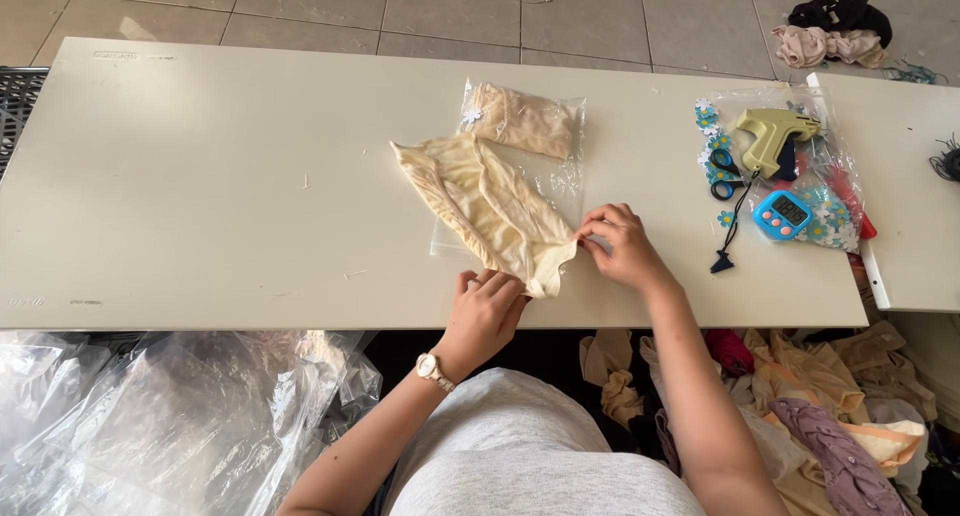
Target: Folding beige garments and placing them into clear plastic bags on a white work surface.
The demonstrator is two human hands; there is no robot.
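Note:
A pale yellow folded garment point(480, 201) lies diagonally on the white table point(200, 176), on top of a clear plastic bag point(563, 181). My left hand point(487, 311) presses on the garment's near end at the table's front edge, a watch on its wrist. My right hand point(620, 244) pinches the garment's right near corner between thumb and fingers. Behind the garment lies a bagged beige garment point(525, 121) with a small flower sticker.
At the right of the table lie a yellow-green tagging gun point(775, 136), blue scissors point(722, 174), a blue digital timer point(782, 214) and flower stickers. Clear plastic bags point(170, 406) pile below left. Loose clothes point(820, 416) heap on the floor at right.

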